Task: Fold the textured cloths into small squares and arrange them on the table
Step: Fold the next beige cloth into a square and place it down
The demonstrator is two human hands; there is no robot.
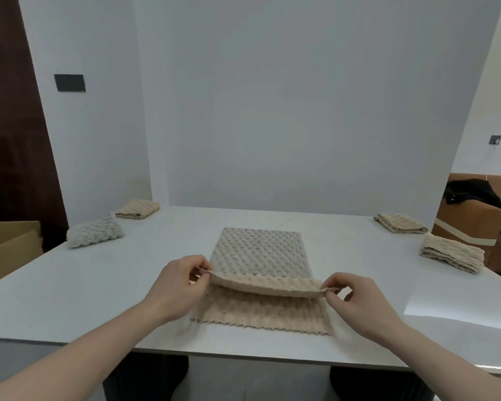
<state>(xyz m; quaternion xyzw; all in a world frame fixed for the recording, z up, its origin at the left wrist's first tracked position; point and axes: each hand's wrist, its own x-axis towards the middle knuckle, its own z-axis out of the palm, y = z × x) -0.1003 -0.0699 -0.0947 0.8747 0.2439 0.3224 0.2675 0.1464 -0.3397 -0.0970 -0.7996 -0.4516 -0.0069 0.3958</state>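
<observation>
at the surface's near edge lies the beige cloth, reaching away from both hands; left hand and right hand each pinch a corner of its lifted edge, equally near

Cardboard box, dark door, black wall plate.

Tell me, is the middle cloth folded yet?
Only partly. The cloth lies mostly spread on the table; both hands, left and right, pinch a lifted edge mid-fold.
</observation>
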